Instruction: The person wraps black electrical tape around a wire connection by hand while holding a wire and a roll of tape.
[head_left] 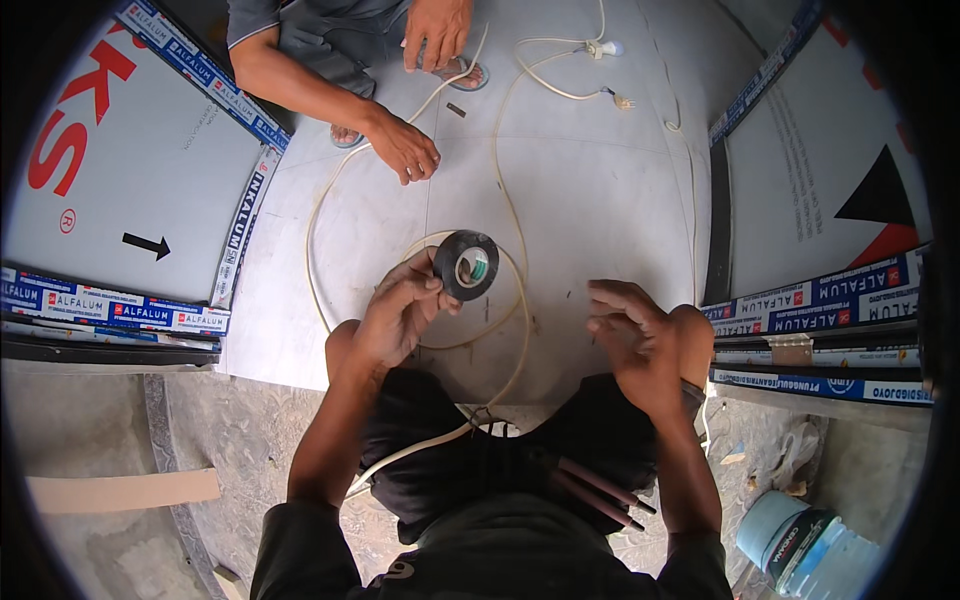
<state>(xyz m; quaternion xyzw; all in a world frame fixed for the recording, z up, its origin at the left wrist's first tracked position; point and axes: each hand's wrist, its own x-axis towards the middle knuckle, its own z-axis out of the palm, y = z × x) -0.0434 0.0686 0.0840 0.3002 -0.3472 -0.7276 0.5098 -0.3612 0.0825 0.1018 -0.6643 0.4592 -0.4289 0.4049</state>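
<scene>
My left hand (403, 310) grips a roll of black tape (466, 265) held upright over the pale sheet floor, its inner ring facing me. My right hand (630, 340) is raised beside my right knee, fingers apart and slightly curled, holding nothing. A cream cable (525, 319) lies looped beneath the tape and runs back between my legs, where a dark knot or tie sits on it. Two slim dark tools (600, 490) rest against my dark shorts.
Across from me, a person's hands (405, 150) hang over the cable near sandalled feet. A plug (622, 102) and white bulb-like fitting (610, 48) lie at the back. Wrapped panels (120, 150) (820, 170) flank both sides. A plastic water jug (830, 560) and cardboard strip (120, 490) lie low.
</scene>
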